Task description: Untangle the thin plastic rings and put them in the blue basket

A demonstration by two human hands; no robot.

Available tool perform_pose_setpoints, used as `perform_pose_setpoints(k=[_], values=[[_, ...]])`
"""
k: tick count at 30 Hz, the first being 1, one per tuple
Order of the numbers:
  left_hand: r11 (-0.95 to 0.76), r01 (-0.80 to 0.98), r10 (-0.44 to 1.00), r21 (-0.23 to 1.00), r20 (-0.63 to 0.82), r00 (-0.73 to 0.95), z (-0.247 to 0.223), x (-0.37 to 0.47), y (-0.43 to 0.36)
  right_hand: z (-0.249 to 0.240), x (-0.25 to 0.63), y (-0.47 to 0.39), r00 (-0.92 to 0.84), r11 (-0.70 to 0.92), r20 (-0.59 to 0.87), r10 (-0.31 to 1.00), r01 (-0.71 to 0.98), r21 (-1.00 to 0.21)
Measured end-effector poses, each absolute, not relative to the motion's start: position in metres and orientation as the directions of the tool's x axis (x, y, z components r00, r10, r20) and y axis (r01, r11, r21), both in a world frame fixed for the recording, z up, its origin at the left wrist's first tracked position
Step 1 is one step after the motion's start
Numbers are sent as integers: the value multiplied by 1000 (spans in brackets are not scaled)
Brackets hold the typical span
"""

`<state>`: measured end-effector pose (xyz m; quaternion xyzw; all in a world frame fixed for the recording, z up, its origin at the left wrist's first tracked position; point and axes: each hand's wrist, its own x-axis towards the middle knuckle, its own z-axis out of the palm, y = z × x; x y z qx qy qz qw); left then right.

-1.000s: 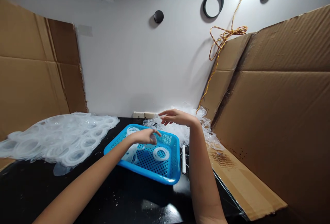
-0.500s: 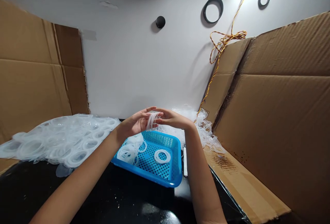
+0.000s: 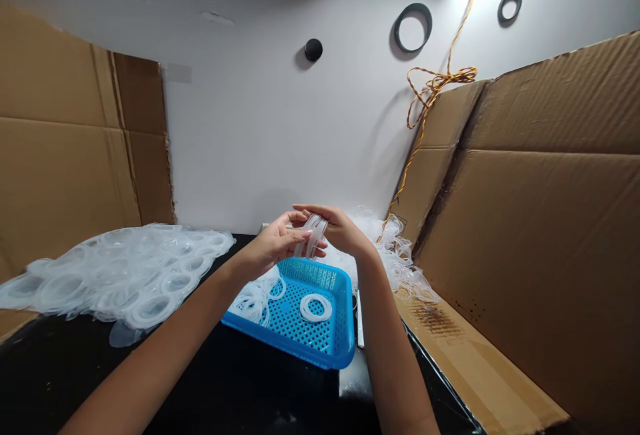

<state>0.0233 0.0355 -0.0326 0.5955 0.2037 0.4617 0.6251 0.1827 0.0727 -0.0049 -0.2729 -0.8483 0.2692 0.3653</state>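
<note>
Several thin translucent rings (image 3: 314,235) are bunched between my two hands, above the back of a blue perforated basket (image 3: 300,351). My left hand (image 3: 277,241) pinches the bundle from the left, fingers and thumb closed on it. From the right, my right hand (image 3: 337,228) has its fingers through or behind the rings; exactly how is partly hidden. Inside the basket, a neat coil of white rings (image 3: 315,308) lies at the right, and a looser heap of rings (image 3: 255,301) fills the left side, partly covered by my left wrist.
A large pile of flat translucent discs (image 3: 145,268) spreads on the left of the black table (image 3: 225,381). Loose ring scraps (image 3: 405,261) heap at the back right. Cardboard walls (image 3: 540,221) stand on both sides. A twisted yellow cord (image 3: 440,81) hangs along the white back wall.
Both hands and the rings have shifted slightly right. My left fingers have moved from beside the bundle to gripping its near side. The view has tilted a little.
</note>
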Motion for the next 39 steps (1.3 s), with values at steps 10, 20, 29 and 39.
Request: perform_pose_setpoints(k=[10,20,29,39], values=[[-186,-203,764,961,272,585,-32,17,34,2,181,50,-575,754,510,640,341,-561],[-242,-174,729,955,297,617,-21,19,11,10,184,27,-635,761,434,639,439,-477],[-203,-169,701,965,263,663,-22,23,-2,15,182,14,-696,787,387,604,449,-423],[-31,-289,571,957,254,781,-15,9,1,14,196,3,-678,842,502,537,398,-364]])
